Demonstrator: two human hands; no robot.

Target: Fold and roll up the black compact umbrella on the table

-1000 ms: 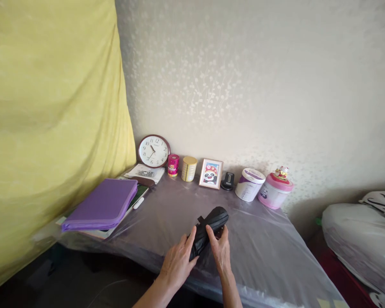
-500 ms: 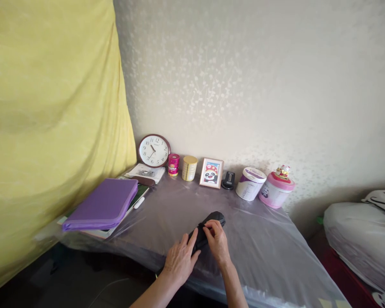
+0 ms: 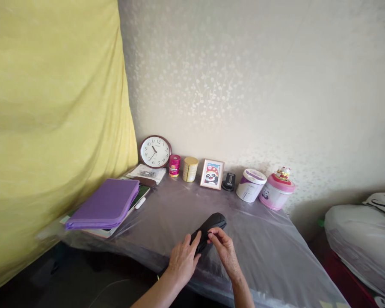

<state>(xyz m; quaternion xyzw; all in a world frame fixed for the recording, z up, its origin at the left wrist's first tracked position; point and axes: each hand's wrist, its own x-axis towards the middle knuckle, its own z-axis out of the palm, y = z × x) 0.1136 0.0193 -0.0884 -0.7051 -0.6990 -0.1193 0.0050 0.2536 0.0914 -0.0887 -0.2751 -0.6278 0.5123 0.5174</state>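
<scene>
A folded black umbrella (image 3: 215,220) lies slanted near the front edge of the plastic-covered table (image 3: 263,252), its rounded end pointing away to the right. My left hand (image 3: 183,257) grips its near part, with fingers over the top and the thumb along the side. Thumb and forefinger of my right hand (image 3: 225,250) are pinched together at the umbrella's right side, on what looks like its thin dark strap. The strap itself is mostly hidden by the fingertips, and the umbrella's near end is behind my left hand.
On the left lie a purple folder (image 3: 105,203) and a white pen-like object (image 3: 140,202). Along the wall stand a clock (image 3: 155,151), a pink can (image 3: 174,166), a yellow can (image 3: 190,169), a picture frame (image 3: 212,174), a black device (image 3: 229,182), a white tub (image 3: 251,185) and a pink-lidded tub (image 3: 276,191).
My right hand has moved slightly right and down, from over the top of the umbrella to its side, fingertips still pinched. My left hand keeps its hold with little movement.
</scene>
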